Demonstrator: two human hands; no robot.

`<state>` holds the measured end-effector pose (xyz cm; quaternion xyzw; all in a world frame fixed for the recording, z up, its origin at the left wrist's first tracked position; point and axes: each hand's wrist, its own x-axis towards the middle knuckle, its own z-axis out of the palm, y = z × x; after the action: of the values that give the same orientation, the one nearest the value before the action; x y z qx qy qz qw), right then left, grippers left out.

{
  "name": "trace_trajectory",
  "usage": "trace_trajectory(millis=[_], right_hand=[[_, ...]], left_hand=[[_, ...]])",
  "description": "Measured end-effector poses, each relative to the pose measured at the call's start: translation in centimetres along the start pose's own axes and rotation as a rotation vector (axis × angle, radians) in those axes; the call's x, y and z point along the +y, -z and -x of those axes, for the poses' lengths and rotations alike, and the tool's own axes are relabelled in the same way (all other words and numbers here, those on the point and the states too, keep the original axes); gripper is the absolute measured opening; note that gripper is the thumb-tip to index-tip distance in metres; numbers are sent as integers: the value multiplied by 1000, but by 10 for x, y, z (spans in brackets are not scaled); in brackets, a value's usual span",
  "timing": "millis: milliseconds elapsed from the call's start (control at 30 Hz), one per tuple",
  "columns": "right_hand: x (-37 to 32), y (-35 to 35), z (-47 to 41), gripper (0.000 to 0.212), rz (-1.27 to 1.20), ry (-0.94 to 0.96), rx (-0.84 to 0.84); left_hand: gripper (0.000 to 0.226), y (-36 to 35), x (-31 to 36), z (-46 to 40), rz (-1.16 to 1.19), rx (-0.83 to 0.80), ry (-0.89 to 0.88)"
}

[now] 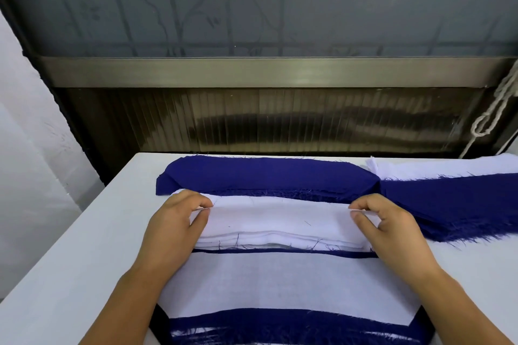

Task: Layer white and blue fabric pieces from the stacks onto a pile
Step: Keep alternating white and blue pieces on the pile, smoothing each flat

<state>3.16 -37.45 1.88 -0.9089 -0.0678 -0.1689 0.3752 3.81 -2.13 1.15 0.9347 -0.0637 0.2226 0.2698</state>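
Grip: my left hand (pixel 179 218) and right hand (pixel 384 221) each pinch one end of the top white piece (pixel 277 217).

I see thumb and curled fingers on both hands closed on that piece's far corners, at the top of the white stack (pixel 280 239) in the middle of the desk (pixel 70 260). Just behind it lies a blue stack (pixel 266 176); a second blue stack (pixel 454 204) sits to the right, overlapping more white fabric (pixel 448 166) at the far right edge. Nearest me is the pile (pixel 280 286), white on top with blue edges showing beneath. I see no containers here.
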Motion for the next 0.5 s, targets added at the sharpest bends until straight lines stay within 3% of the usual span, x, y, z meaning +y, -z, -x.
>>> trace_trajectory(millis=[200, 300, 433, 500], right_hand=[[-14, 38, 16, 11, -67, -13, -155], [-16, 58, 21, 6, -72, -28, -294], [-19, 67, 19, 9, -94, -103, -485], [-19, 61, 18, 14, -45, -103, -454]], left_hand=[[21, 44, 18, 13, 73, -90, -36], [13, 69, 21, 23, 149, -228, -21], [12, 84, 22, 22, 202, -536, 31], [15, 76, 22, 20, 173, -550, 68]])
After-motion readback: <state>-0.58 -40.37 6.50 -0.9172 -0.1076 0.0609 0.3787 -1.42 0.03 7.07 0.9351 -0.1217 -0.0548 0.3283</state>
